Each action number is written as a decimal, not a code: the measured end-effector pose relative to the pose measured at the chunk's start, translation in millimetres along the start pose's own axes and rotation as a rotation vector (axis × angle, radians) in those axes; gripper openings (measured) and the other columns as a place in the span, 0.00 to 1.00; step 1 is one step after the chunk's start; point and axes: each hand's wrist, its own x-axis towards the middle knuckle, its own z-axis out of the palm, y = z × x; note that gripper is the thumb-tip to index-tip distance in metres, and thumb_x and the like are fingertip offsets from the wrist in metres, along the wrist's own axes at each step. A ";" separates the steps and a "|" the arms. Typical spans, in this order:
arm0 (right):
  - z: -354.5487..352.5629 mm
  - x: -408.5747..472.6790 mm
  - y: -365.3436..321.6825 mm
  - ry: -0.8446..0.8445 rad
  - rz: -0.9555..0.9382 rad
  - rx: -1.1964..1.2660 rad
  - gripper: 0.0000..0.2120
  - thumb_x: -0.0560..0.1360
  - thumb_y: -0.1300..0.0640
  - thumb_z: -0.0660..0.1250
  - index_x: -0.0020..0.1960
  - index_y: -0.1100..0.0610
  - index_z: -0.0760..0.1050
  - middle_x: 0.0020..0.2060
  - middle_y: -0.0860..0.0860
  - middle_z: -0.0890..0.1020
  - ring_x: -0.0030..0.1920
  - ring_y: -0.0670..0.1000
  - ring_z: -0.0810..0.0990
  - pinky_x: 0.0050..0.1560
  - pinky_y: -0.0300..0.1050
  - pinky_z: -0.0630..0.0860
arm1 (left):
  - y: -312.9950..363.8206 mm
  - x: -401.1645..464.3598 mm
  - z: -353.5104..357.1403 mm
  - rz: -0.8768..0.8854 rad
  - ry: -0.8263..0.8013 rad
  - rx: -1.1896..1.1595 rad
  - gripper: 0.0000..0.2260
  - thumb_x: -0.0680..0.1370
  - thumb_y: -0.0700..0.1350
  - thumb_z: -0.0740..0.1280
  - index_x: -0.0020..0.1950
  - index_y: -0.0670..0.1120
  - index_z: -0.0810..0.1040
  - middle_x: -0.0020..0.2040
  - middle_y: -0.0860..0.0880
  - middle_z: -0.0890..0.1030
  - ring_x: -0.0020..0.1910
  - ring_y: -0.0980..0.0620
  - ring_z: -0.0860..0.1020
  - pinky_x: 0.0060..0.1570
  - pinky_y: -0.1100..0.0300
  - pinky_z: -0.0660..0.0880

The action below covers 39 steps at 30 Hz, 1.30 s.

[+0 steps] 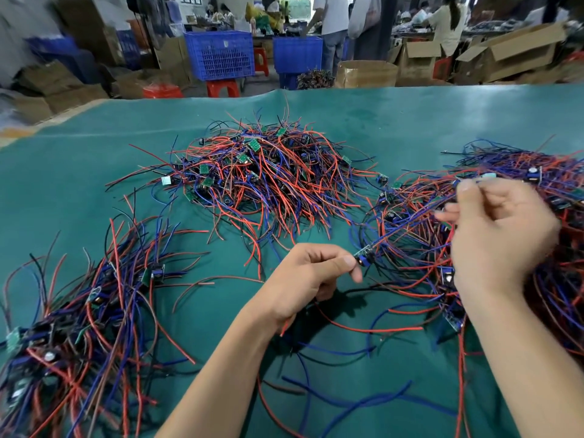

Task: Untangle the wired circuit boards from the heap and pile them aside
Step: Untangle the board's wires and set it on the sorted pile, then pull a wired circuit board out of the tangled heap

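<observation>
Far left, near edge of the green table mat (pixel 442 115): a loose pile of wired boards (pixel 79 327), red/blue/black leads everywhere. Mid-table, further back, sits the big tangled heap (pixel 265 178). Left hand (pixel 309 279) is pinching a small circuit board (pixel 365 257) btwn thumb & forefinger. Its blue wire (pixel 410 221) runs up-right to the right hand (pixel 499 235), fingers curled round it, over another tangle (pixel 521 191) on the right.
</observation>
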 end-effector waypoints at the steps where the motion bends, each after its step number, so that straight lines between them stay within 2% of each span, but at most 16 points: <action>1: -1.9 3.1 -2.1 0.063 -0.020 0.042 0.01 0.79 0.57 0.68 0.48 0.53 0.77 0.36 0.48 0.82 0.32 0.47 0.86 0.38 0.59 0.85 | 0.5 0.6 -0.4 0.014 0.040 -0.027 0.10 0.76 0.46 0.66 0.37 0.46 0.81 0.24 0.53 0.61 0.24 0.54 0.56 0.25 0.63 0.55; 4: -2.5 -0.6 -7.8 0.083 -0.022 0.086 0.03 0.78 0.54 0.67 0.47 0.52 0.76 0.33 0.48 0.82 0.29 0.49 0.83 0.29 0.53 0.82 | 3.4 2.4 -8.2 0.051 0.187 -0.156 0.10 0.76 0.45 0.63 0.37 0.44 0.80 0.24 0.52 0.58 0.22 0.55 0.55 0.25 0.65 0.53; 5: 0.9 -8.3 -9.6 -0.033 0.016 0.052 0.05 0.77 0.50 0.67 0.44 0.51 0.78 0.31 0.50 0.83 0.28 0.49 0.83 0.26 0.51 0.80 | 4.3 2.8 -9.8 0.062 0.204 -0.184 0.10 0.76 0.45 0.63 0.38 0.44 0.79 0.24 0.52 0.58 0.22 0.54 0.55 0.25 0.64 0.52; 7: 12.2 -30.4 -13.2 -0.430 0.132 -0.017 0.13 0.73 0.43 0.69 0.41 0.52 0.81 0.31 0.50 0.84 0.29 0.47 0.82 0.24 0.46 0.77 | 4.6 3.0 -8.4 0.068 0.183 -0.206 0.10 0.77 0.45 0.62 0.38 0.44 0.79 0.24 0.52 0.58 0.22 0.55 0.54 0.26 0.62 0.50; 9: 21.7 -51.4 -16.6 -0.806 0.210 0.016 0.13 0.75 0.45 0.72 0.43 0.55 0.84 0.33 0.50 0.85 0.33 0.45 0.82 0.29 0.41 0.77 | 3.7 2.3 -4.3 0.047 0.128 -0.206 0.11 0.77 0.46 0.62 0.37 0.46 0.78 0.24 0.53 0.58 0.22 0.55 0.53 0.25 0.62 0.50; 11: 24.0 -58.6 -17.7 -0.927 0.182 0.058 0.10 0.77 0.50 0.71 0.43 0.56 0.84 0.32 0.50 0.84 0.35 0.45 0.80 0.34 0.41 0.78 | 3.0 1.9 -1.9 0.026 0.095 -0.149 0.13 0.78 0.47 0.62 0.36 0.46 0.78 0.24 0.53 0.58 0.23 0.54 0.53 0.24 0.63 0.51; 15: 19.4 -48.9 -16.7 -0.773 -0.107 -0.147 0.14 0.76 0.47 0.71 0.37 0.56 0.82 0.32 0.49 0.83 0.34 0.47 0.78 0.41 0.44 0.75 | 2.6 0.4 -0.8 -0.004 0.058 -0.063 0.15 0.81 0.45 0.62 0.37 0.45 0.80 0.23 0.52 0.61 0.23 0.55 0.56 0.23 0.64 0.57; 19: 13.1 -34.5 -19.8 -0.469 -0.219 -0.263 0.11 0.76 0.49 0.71 0.44 0.57 0.85 0.36 0.44 0.84 0.38 0.41 0.79 0.44 0.29 0.71 | 4.0 -1.1 1.8 -0.022 0.008 -0.040 0.13 0.79 0.48 0.63 0.36 0.45 0.79 0.24 0.50 0.65 0.24 0.53 0.60 0.28 0.55 0.54; 21: 9.8 -27.5 -23.3 -0.368 -0.241 -0.254 0.11 0.77 0.50 0.71 0.45 0.57 0.85 0.39 0.44 0.84 0.41 0.40 0.80 0.46 0.27 0.70 | 4.4 -1.9 1.5 -0.028 -0.014 -0.009 0.13 0.78 0.48 0.63 0.36 0.46 0.79 0.24 0.49 0.68 0.24 0.51 0.63 0.29 0.54 0.57; 24: 2.5 -13.6 -33.2 -0.262 -0.280 -0.221 0.07 0.79 0.50 0.69 0.45 0.50 0.81 0.38 0.39 0.81 0.38 0.36 0.78 0.45 0.36 0.73 | 5.1 -2.4 2.6 -0.032 -0.053 0.014 0.13 0.79 0.48 0.63 0.37 0.46 0.80 0.25 0.47 0.72 0.26 0.51 0.68 0.31 0.60 0.64; 27: -6.0 1.7 -47.7 -0.214 -0.252 -0.146 0.07 0.79 0.46 0.69 0.44 0.45 0.80 0.38 0.44 0.84 0.37 0.48 0.83 0.43 0.54 0.80 | 4.3 -2.7 1.1 -0.049 -0.070 -0.013 0.13 0.79 0.47 0.62 0.38 0.45 0.80 0.27 0.46 0.75 0.27 0.51 0.71 0.33 0.62 0.68; 29: -12.8 21.2 -62.1 -0.220 -0.162 -0.054 0.09 0.77 0.41 0.67 0.40 0.40 0.80 0.33 0.40 0.83 0.31 0.43 0.80 0.34 0.44 0.78 | 2.8 -2.6 0.1 -0.062 -0.068 -0.059 0.12 0.79 0.47 0.62 0.39 0.45 0.81 0.29 0.46 0.76 0.29 0.52 0.73 0.33 0.62 0.70; 30: -18.6 35.8 -69.3 -0.258 -0.098 -0.035 0.10 0.76 0.39 0.67 0.38 0.41 0.78 0.30 0.38 0.81 0.28 0.41 0.78 0.30 0.37 0.74 | 2.4 -2.5 -0.2 -0.066 -0.065 -0.076 0.12 0.79 0.47 0.63 0.39 0.45 0.81 0.30 0.46 0.77 0.29 0.52 0.73 0.33 0.63 0.71; 32: -31.0 70.5 -80.1 -0.413 0.018 -0.119 0.14 0.72 0.37 0.68 0.38 0.47 0.76 0.29 0.42 0.79 0.27 0.40 0.75 0.24 0.30 0.70 | 2.3 -1.9 0.0 -0.077 -0.058 -0.096 0.12 0.79 0.48 0.63 0.40 0.45 0.81 0.31 0.46 0.77 0.30 0.52 0.74 0.33 0.64 0.72; 36: -48.2 125.8 -78.3 -0.672 0.131 -0.576 0.16 0.67 0.43 0.78 0.40 0.55 0.79 0.24 0.50 0.80 0.18 0.42 0.73 0.16 0.34 0.68 | 3.3 -1.4 0.1 -0.093 -0.015 -0.114 0.11 0.78 0.49 0.65 0.42 0.44 0.81 0.32 0.46 0.77 0.32 0.52 0.75 0.34 0.64 0.73; 39: -59.2 150.3 -70.2 -0.757 0.102 -0.893 0.25 0.54 0.33 0.77 0.43 0.47 0.81 0.24 0.54 0.81 0.20 0.50 0.76 0.23 0.43 0.76 | 3.0 -1.6 0.2 -0.098 0.016 -0.136 0.08 0.79 0.44 0.66 0.44 0.43 0.81 0.32 0.47 0.77 0.33 0.50 0.75 0.34 0.63 0.74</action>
